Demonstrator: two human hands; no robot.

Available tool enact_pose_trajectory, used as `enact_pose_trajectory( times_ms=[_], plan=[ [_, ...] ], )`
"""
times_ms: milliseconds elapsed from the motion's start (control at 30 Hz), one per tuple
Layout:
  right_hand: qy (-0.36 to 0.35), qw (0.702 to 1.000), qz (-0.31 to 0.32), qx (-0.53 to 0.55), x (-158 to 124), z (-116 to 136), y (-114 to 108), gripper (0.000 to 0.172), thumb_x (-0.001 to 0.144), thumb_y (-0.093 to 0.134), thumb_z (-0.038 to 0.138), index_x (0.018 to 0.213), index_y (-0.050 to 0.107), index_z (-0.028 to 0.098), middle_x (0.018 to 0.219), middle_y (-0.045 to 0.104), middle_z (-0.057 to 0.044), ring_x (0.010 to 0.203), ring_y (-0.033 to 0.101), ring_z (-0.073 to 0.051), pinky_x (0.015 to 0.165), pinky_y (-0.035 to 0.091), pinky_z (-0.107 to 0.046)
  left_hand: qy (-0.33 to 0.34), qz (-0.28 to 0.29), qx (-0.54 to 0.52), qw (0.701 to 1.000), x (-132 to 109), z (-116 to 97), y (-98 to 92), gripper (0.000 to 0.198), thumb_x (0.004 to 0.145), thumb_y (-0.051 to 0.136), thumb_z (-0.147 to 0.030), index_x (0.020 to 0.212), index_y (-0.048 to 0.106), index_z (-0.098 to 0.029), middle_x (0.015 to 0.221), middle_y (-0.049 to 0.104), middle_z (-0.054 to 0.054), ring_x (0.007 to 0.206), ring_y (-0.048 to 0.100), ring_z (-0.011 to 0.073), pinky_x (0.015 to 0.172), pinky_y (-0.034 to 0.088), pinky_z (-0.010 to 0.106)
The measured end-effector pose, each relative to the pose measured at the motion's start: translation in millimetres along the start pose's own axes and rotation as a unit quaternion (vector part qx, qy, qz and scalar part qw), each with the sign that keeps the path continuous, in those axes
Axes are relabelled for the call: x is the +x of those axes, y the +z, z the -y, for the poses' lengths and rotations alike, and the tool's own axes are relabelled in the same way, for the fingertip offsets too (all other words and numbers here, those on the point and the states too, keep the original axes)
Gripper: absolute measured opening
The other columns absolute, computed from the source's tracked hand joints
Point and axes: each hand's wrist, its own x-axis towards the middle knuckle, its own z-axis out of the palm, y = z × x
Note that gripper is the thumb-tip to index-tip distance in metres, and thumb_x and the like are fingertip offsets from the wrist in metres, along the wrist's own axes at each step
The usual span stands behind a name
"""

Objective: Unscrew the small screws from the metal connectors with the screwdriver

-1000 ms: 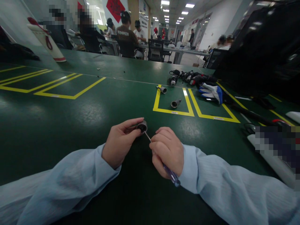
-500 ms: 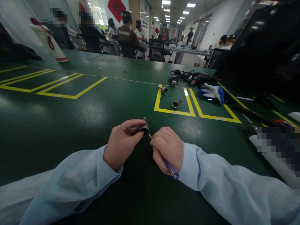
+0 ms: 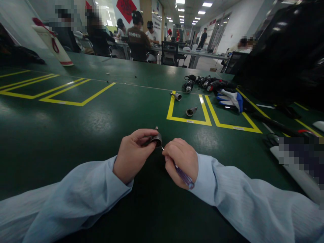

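Note:
Between the thumb and fingers of my left hand [image 3: 136,153] is a dark metal cup-shaped part [image 3: 158,139], with a thin stem pointing up and away and its open mouth facing me. My right hand [image 3: 181,162] is closed around a screwdriver [image 3: 184,176] with a clear purplish handle. Its thin metal shaft points at the cup's rim; whether the tip touches inside cannot be made out. Farther off, two similar metal cup-shaped parts lie on their sides by a yellow-taped box: one [image 3: 191,111] inside it, the other [image 3: 178,97] at its left tape line.
On the green table [image 3: 101,141], yellow tape [image 3: 188,120] marks several boxes. Right of centre lie black power tools with cords [image 3: 188,86] and a blue-and-white glove [image 3: 230,99]. A tilted white container [image 3: 53,44] stands far left; a dark bulky object [image 3: 286,57] fills the upper right. People sit beyond.
The cup-shaped part has tilted slightly in my left hand, and less of the screwdriver's shaft shows. Both hands stay almost in place.

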Motion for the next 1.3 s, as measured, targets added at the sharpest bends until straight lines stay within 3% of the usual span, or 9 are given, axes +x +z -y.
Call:
enact_pose_trajectory(
  times_ms=[100,467,1300],
  plan=[
    [-0.001,1.0,0.011,-0.019,-0.2,0.2,0.8,0.007,0.069,0.042,0.012,0.072,0.047,0.015,0.068,0.052,-0.006,0.062,0.044,-0.016,0.058,0.037,-0.03,0.011,-0.001,0.007,1.0,-0.2,-0.8,0.4,0.026,0.06,0.065,-0.016,0.086,0.064,-0.013,0.095,0.067,0.007,0.088,0.063,0.019,0.084,0.049,0.031],
    [-0.029,0.997,0.007,-0.068,-0.1,2.4,0.9,0.012,0.075,0.04,0.011,0.071,0.051,0.014,0.069,0.051,-0.007,0.067,0.044,-0.019,0.059,0.039,-0.032,-0.044,-0.007,-0.019,0.999,1.9,-1.4,1.1,0.03,0.06,0.067,-0.021,0.089,0.064,-0.013,0.092,0.069,0.007,0.083,0.064,0.0204,0.081,0.051,0.035],
    [-0.042,0.997,-0.008,-0.063,0.0,4.2,-1.5,0.013,0.072,0.042,0.011,0.066,0.053,0.012,0.065,0.053,-0.008,0.063,0.046,-0.018,0.057,0.041,-0.031,-0.012,-0.01,-0.034,0.999,1.0,-0.6,1.9,0.02,0.058,0.068,-0.015,0.078,0.067,-0.012,0.089,0.069,0.006,0.08,0.065,0.018,0.077,0.053,0.031]
  ],
)
